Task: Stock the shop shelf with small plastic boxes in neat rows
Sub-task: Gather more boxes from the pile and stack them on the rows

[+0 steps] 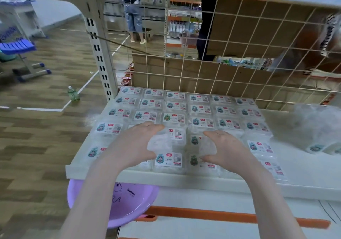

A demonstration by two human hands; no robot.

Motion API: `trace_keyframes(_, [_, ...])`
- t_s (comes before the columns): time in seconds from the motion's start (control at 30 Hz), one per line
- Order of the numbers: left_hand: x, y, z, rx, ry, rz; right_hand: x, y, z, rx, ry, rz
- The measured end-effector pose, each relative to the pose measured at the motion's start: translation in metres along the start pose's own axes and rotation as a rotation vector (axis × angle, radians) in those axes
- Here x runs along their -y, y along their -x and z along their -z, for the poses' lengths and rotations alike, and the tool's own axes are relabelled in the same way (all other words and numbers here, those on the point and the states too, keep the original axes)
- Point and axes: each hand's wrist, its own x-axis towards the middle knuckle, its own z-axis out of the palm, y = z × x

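Observation:
Several small clear plastic boxes with cartoon labels lie in neat rows on the white shelf [304, 166]. My left hand [132, 142] rests on the boxes left of centre, fingers spread forward and thumb out toward one box [168, 160] in the front row. My right hand [227, 146] rests on the boxes right of centre in the same pose. Between the hands sits a clear box [175, 135] with its label showing. Neither hand curls round a box.
A wire grid back panel [230, 69] stands behind the rows. A clear plastic bag with more boxes [317, 128] lies on the shelf's right. A purple basin [127, 202] sits on the lower shelf. People stand beyond the grid. A green bottle [73, 94] is on the floor.

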Motion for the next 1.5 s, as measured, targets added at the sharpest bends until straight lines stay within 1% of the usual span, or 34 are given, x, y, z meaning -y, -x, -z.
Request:
trace_keyframes(0.1, [0.002, 0.001, 0.0, 0.001, 0.015, -0.01, 0.001, -0.003, 0.003, 0.003, 0.009, -0.006])
trace_keyframes(0.17, [0.003, 0.001, 0.001, 0.001, 0.029, -0.011, 0.004, -0.004, 0.007, -0.014, -0.039, -0.022])
trace_keyframes(0.33, [0.005, 0.002, 0.001, -0.009, 0.051, -0.005, 0.011, -0.007, 0.014, -0.167, -0.267, -0.021])
trace_keyframes(0.43, [0.005, 0.003, 0.001, -0.021, 0.039, -0.005, 0.011, -0.005, 0.012, -0.207, -0.397, -0.017])
trace_keyframes(0.57, [0.003, 0.004, 0.0, -0.021, 0.032, 0.006, 0.002, 0.004, 0.005, -0.274, -0.631, -0.036])
trace_keyframes(0.73, [-0.001, 0.003, -0.001, -0.012, 0.007, 0.034, -0.025, 0.028, 0.0, -0.31, -0.757, -0.083])
trace_keyframes(0.93, [-0.009, -0.001, -0.002, 0.029, 0.022, 0.056, -0.055, 0.05, -0.01, -0.294, -0.693, -0.157])
trace_keyframes(1.0, [-0.011, -0.002, -0.003, 0.026, 0.021, 0.053, -0.061, 0.052, -0.015, -0.27, -0.607, -0.17])
trace_keyframes(1.1, [-0.015, -0.002, -0.005, 0.02, 0.016, 0.04, -0.065, 0.052, -0.021, -0.222, -0.415, -0.174])
trace_keyframes(1.17, [-0.016, -0.003, -0.007, 0.014, 0.015, 0.031, -0.066, 0.052, -0.023, -0.216, -0.377, -0.172])
trace_keyframes(1.33, [-0.016, -0.001, -0.009, 0.008, 0.015, 0.019, -0.061, 0.05, -0.019, -0.235, -0.371, -0.114])
trace_keyframes(1.5, [-0.016, 0.002, -0.01, 0.009, 0.012, 0.03, -0.049, 0.031, -0.014, -0.236, -0.292, -0.033])
